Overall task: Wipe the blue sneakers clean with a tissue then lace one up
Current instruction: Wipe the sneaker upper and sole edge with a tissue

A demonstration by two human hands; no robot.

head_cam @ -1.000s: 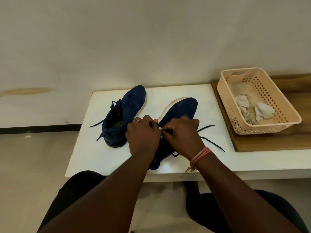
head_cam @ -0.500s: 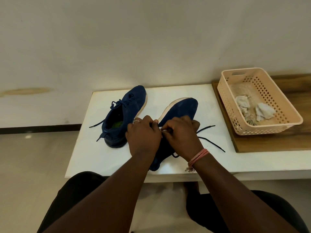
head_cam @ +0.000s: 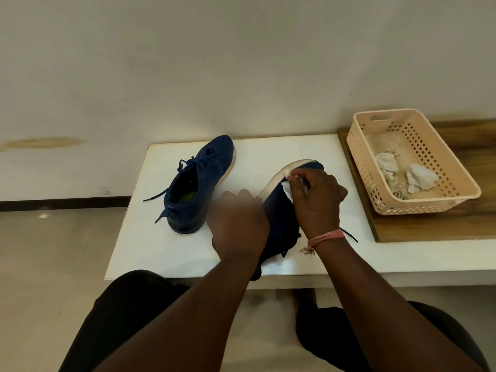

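Two dark blue sneakers lie on the white table [head_cam: 161,251]. The left sneaker [head_cam: 198,183] stands upright at the back left, laced, its lace ends trailing to the left. The right sneaker [head_cam: 279,213] is tipped with its white sole edge facing left. My right hand [head_cam: 318,202] pinches a white tissue [head_cam: 287,190] against the sneaker's toe end. My left hand [head_cam: 239,224], blurred, grips the same sneaker at its middle from the sole side. A loose black lace end [head_cam: 350,234] shows past my right wrist.
A peach plastic basket [head_cam: 416,208] sits on a wooden board [head_cam: 429,229] at the right, holding crumpled used tissues [head_cam: 421,178]. The wall runs close behind the table. My knees are under the table's front edge, with tiled floor to the left.
Both hands have left the lace at the sneaker's middle. My right hand now holds a tissue at the toe, and my left hand has moved down along the sole side.
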